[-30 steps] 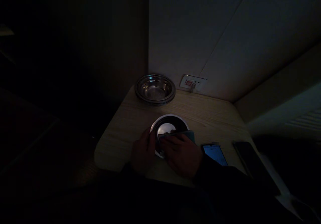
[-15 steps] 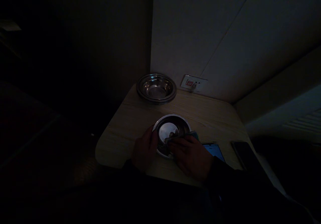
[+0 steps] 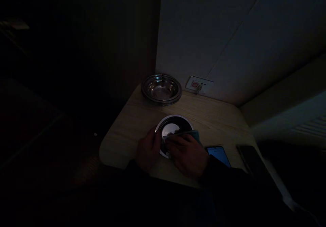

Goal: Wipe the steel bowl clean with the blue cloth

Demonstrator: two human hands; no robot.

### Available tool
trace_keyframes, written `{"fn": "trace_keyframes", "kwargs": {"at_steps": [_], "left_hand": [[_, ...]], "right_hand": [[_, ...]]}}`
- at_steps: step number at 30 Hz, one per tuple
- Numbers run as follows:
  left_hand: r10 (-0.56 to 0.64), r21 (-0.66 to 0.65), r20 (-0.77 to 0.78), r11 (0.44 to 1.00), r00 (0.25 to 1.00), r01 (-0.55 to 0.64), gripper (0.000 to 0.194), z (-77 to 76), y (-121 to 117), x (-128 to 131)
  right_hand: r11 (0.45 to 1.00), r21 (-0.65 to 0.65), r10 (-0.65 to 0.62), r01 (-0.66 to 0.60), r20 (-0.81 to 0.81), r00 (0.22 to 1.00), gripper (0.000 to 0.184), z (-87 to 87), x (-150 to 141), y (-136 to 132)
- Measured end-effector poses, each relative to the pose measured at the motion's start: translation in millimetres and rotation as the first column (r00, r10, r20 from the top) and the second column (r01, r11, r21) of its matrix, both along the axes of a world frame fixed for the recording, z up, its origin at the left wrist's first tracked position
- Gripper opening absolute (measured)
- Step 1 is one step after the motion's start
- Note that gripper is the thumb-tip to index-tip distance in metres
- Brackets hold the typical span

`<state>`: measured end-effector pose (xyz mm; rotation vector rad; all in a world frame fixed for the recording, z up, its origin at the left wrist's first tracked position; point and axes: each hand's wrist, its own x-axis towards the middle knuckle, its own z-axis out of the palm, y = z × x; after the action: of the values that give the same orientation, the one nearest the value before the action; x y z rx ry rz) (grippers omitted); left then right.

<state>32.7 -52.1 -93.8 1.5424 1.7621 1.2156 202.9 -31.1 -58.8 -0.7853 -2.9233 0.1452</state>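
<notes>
Gripping metal bowl (image 3: 171,128) by its rim on tabletop (image 3: 127,128) with fingers of left hand (image 3: 147,150) | clamping bluish cloth (image 3: 195,134) across its right side with fingers of right hand (image 3: 187,154) | risking a skid toward lit phone (image 3: 219,155) if pressing harder than bracing

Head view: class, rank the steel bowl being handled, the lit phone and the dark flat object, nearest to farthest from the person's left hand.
1. Steel bowl: touching the left hand.
2. Lit phone: right of the bowl.
3. Dark flat object: right of the phone.
</notes>
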Motion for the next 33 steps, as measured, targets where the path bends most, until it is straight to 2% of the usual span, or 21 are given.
{"fn": "trace_keyframes", "kwargs": {"at_steps": [6, 17, 21, 25, 33], "left_hand": [[-0.021, -0.011, 0.008, 1.000, 1.000, 0.022, 0.031, 0.6, -0.8, -0.6], [0.011, -0.008, 0.041, 1.000, 0.999, -0.011, 0.030, 2.9, -0.6, -0.3], [-0.009, -0.024, 0.028, 1.000, 1.000, 0.010, 0.030, 3.9, -0.5, -1.5], [-0.003, -0.037, 0.027, 0.999, 1.000, 0.004, 0.031, 4.9, -0.4, -0.1], [0.001, -0.035, 0.052, 0.999, 0.999, 0.000, 0.031, 3.5, -0.1, 0.9]], "right_hand": [[1.000, -0.015, 0.012, -0.012, 0.035, 0.999, 0.033, 1.2, -1.1, -0.3], [1.000, -0.017, 0.026, -0.025, 0.012, 1.000, 0.033, 1.3, 1.0, 1.7], [1.000, -0.008, 0.002, -0.001, 0.028, 1.000, 0.032, 1.7, 1.3, 1.6], [0.999, -0.016, 0.039, -0.039, 0.009, 0.999, 0.031, 1.7, 1.3, 2.3], [0.999, -0.026, 0.038, -0.038, 0.006, 0.999, 0.033, 0.0, -1.7, 1.8]]}}
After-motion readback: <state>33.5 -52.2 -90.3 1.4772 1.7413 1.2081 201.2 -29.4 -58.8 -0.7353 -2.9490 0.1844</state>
